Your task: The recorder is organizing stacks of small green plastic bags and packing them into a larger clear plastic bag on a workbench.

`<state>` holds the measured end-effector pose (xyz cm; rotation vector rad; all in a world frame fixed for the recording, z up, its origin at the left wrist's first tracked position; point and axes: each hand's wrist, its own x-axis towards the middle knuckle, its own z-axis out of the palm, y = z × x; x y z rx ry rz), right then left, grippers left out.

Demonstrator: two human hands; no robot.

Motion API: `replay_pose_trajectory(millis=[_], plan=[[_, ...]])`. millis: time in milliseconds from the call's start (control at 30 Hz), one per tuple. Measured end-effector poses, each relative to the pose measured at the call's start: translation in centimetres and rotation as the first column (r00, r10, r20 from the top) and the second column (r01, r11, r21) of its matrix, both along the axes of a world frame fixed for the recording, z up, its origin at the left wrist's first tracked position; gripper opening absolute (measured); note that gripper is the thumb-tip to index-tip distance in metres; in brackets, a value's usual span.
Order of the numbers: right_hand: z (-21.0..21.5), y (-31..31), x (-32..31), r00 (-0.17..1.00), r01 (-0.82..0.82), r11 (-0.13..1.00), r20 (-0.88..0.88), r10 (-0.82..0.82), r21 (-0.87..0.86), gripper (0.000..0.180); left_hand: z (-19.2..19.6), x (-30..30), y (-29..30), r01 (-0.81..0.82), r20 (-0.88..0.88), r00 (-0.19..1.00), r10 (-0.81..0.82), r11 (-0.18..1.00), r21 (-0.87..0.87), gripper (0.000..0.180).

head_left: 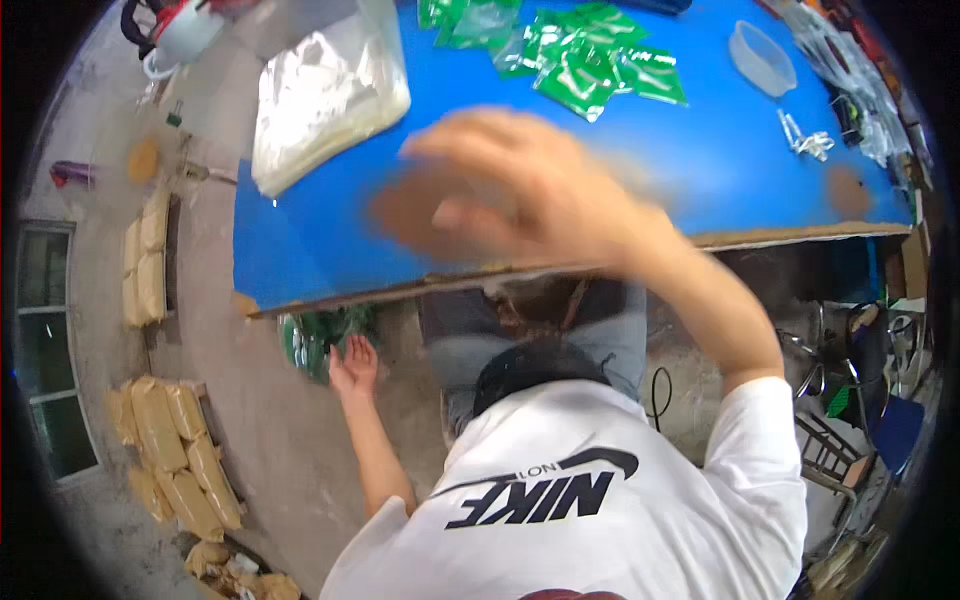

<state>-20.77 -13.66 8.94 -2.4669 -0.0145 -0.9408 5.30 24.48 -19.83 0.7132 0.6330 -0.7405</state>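
My right hand [515,185] hovers over the near edge of the blue table [310,250], blurred by motion. Its thumb and fingers are apart, and nothing shows between them. Below the table's left front edge is my left hand [355,368], palm partly up with its fingers stretched out. It is beside a clear bag with green contents [312,345], and I cannot tell whether they touch. A stack of clear plastic bags [335,90] lies left of my right hand. Farther back are several small green packets [585,65].
At the table's right stand a clear plastic tub [762,60] and small white pieces [805,138]. More plastic bags [860,80] line the right side. Brown paper-wrapped packages [180,450] are on the left. Chairs and metal frames [835,440] stand at the right.
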Motion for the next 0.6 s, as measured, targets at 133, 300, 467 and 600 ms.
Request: replay_pose_trajectory(millis=[133, 300, 467, 600], plan=[[-11.3, -21.8, -0.3, 0.864, 0.456, 0.859, -0.117, -0.49, -0.231, 0.1, 3.8, -3.0, -2.1, 0.024, 0.09, 0.996, -0.025, 1.0, 0.005, 0.037], [-16.0, -29.1, -2.0, 0.304, 0.776, 0.572, -0.636, -0.709, -0.266, 0.112, 5.9, -8.3, -5.0, 0.261, 0.166, 0.953, -0.254, 0.965, -0.027, 0.03], [-16.4, -19.0, 0.8, 0.488, 0.667, 0.698, -0.557, -0.673, -0.259, 0.105, 6.6, -13.7, -8.5, 0.485, 0.134, 0.858, -0.497, 0.867, 0.112, 0.031], [-16.3, -11.6, 0.7, 0.619, 0.528, 0.809, -0.535, -0.575, -0.259, 0.11, 7.3, -15.6, -12.8, 0.708, 0.182, 0.665, -0.724, 0.689, 0.154, 0.032]])
